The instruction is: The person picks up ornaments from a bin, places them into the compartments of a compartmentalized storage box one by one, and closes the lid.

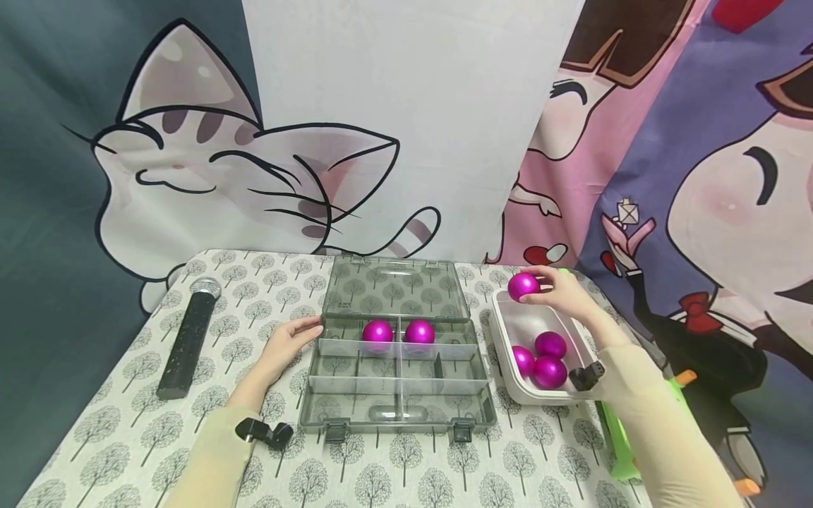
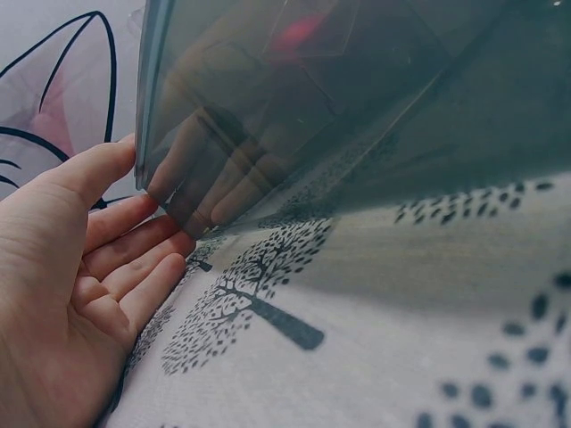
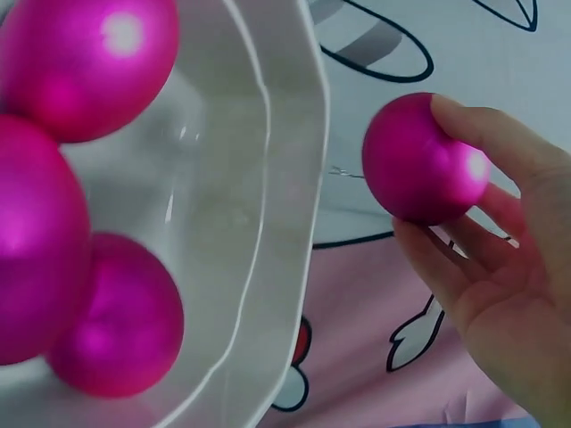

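My right hand (image 1: 562,293) pinches a shiny magenta ball (image 1: 524,287) between thumb and fingers, above the far end of a white plastic tub (image 1: 500,339). Inside that tub lie three more magenta balls (image 3: 116,314). A translucent grey divided box (image 1: 356,402) lies with its lid (image 1: 394,289) folded back, away from me. Its two far compartments each contain a magenta ball, the left one (image 1: 377,332) and the right one (image 1: 420,332). At the box's left side, my left hand (image 2: 98,250) touches the edge with fairly straight fingertips.
A black microphone (image 1: 187,339) with a silver head lies at the table's left. Green and orange objects (image 1: 619,437) stand partly hidden beside the tub, under the right forearm. The table wears a tree-print cloth (image 1: 406,473). Cartoon-printed curtains (image 1: 413,127) hang behind it.
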Motion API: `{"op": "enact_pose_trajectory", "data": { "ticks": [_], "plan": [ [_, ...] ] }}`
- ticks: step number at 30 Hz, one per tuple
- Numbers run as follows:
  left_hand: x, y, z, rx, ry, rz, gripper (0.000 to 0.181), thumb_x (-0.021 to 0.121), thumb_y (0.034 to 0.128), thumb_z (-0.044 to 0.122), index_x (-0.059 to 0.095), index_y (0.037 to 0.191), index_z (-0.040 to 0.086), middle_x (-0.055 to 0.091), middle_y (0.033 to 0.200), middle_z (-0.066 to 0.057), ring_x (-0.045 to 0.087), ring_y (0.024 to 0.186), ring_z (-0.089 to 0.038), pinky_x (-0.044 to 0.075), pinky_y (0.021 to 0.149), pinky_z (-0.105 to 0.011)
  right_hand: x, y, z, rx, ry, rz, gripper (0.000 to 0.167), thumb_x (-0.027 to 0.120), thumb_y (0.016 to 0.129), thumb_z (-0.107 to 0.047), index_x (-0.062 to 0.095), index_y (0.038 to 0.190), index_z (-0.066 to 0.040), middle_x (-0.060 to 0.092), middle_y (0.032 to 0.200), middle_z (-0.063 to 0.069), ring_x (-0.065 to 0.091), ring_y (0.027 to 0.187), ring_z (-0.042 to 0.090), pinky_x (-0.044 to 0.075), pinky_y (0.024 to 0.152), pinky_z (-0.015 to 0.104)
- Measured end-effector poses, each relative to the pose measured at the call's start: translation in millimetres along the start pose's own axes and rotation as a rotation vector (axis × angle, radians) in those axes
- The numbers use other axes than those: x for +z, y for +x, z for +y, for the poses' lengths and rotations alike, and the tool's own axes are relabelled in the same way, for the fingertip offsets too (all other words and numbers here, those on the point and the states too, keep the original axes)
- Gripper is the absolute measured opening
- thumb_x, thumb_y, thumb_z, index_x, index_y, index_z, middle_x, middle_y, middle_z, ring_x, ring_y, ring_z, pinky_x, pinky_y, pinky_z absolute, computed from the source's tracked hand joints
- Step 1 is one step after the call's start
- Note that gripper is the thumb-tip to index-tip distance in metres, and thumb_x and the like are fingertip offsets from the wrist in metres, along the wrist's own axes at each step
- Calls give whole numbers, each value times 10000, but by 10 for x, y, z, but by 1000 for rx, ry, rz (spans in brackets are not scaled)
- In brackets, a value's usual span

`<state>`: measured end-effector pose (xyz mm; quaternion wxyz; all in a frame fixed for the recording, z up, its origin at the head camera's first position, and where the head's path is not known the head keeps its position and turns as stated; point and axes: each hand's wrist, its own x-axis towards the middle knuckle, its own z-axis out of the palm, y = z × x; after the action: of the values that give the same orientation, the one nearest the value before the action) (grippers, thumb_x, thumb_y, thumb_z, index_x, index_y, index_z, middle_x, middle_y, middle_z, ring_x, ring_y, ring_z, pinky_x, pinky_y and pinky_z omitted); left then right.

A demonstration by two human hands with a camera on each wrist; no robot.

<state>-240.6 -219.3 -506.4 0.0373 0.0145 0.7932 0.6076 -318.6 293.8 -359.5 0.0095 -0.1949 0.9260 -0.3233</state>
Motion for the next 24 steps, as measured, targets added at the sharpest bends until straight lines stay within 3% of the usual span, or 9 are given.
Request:
{"op": "enact_pose_trajectory", "data": {
  "ticks": [9, 17, 24],
  "plan": [
    [-3, 4, -25, -17, 1, 1, 591, 607, 970, 341, 465, 1418, -16, 500, 1432, -242, 495, 1317, -391, 377, 1135, -495, 94, 132, -221, 33, 5, 116, 627, 799, 820, -235, 545, 1371, -81, 612, 1311, 220, 616, 1179, 394, 541, 943, 479],
    [1, 8, -31, -17, 8, 2, 598, 601, 972, 351, 460, 1421, -19, 493, 1436, -247, 487, 1320, -399, 372, 1136, -508, 283, 315, -442, -18, 157, 175, 639, 814, 801, -150, 543, 1371, -49, 588, 1335, 229, 625, 1153, 411, 567, 842, 202],
    [-4, 10, -29, -14, -1, 0, 581, 607, 971, 320, 463, 1418, -22, 501, 1429, -246, 498, 1312, -397, 384, 1127, -504, 516, 454, -729, -49, 272, 191, 620, 821, 786, -139, 571, 1351, -90, 611, 1305, 215, 657, 1107, 386, 585, 885, 360]
  ]
}}
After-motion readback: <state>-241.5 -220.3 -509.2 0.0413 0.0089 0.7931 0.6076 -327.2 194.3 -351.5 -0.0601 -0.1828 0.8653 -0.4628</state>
